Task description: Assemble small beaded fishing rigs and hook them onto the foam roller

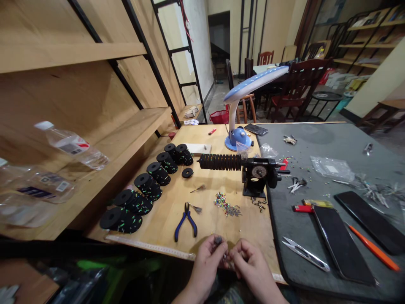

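Note:
My left hand (pixel 207 261) is closed at the table's front edge, with a small dark grey piece (pixel 218 240) showing between thumb and fingers; its kind is too small to tell. Beside it, my right hand (pixel 249 261) is pinched close to the left fingertips, and what it holds is hidden. Just beyond the hands lie a heap of colourful beads (pixel 220 199) and small grey metal pieces (pixel 233 210). Blue-handled pliers (pixel 186 221) lie with jaws pointing away, near two small feathery tufts (pixel 196 208). A black hand-cranked winder (pixel 257 175) carries a row of black foam discs (pixel 220 162).
Stacks of black foam spools (pixel 147 185) line the left side below a wooden shelf (pixel 133 131) with plastic bottles (pixel 74 145). A blue desk lamp (pixel 238 137) stands behind. On the grey mat (pixel 294 228) lie thread snips (pixel 306 254), phones (pixel 343 245) and an orange knife (pixel 373 247).

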Available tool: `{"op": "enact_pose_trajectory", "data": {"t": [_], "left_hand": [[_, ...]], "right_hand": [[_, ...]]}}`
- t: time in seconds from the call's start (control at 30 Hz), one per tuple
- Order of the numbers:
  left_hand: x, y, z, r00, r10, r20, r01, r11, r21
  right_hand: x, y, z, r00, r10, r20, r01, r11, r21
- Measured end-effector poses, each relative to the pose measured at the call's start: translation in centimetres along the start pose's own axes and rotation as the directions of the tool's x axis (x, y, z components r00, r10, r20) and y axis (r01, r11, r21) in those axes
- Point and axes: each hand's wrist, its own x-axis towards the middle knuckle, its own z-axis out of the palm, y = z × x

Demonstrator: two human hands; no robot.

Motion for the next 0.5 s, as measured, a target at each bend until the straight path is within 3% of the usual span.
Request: {"op": "enact_pose_trajectory", "data": {"t": [0.3,0.5], "left_hand": [[-0.01,0.28,0.09,0.999,0.035,0.006,-0.035,0.995,0.091],[0.08,0.05,0.01,0.998,0.047,0.044,-0.053,0.986,0.16]], "right_hand": [[0.17,-0.8,0.16,0.999,0.041,-0.017,-0.041,0.998,0.045],[0.48,-0.04,-0.09,1.0,0.027,-0.016,-0.025,0.99,0.142]]}}
